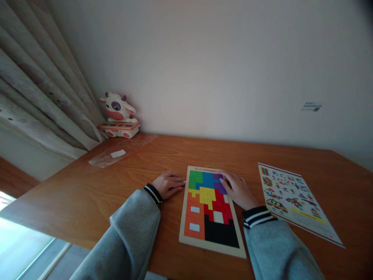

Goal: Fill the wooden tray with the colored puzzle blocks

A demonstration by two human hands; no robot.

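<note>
A wooden puzzle board (186, 217) filled with coloured block pieces lies on the table in front of me. My left hand (168, 184) rests flat on the tabletop, fingertips touching the board's left edge. My right hand (239, 189) lies with its fingers stretched out over the board's upper right corner, fingertips on the purple piece (219, 187). Neither hand holds anything. A few small gaps in the orange and red areas show the pale board.
A printed pattern sheet (294, 200) lies right of the board. A clear plastic bag (116, 154) and a cow-shaped toy (119, 116) sit at the far left corner by the curtain (43, 93). The brown wooden table (87, 194) meets a white wall behind.
</note>
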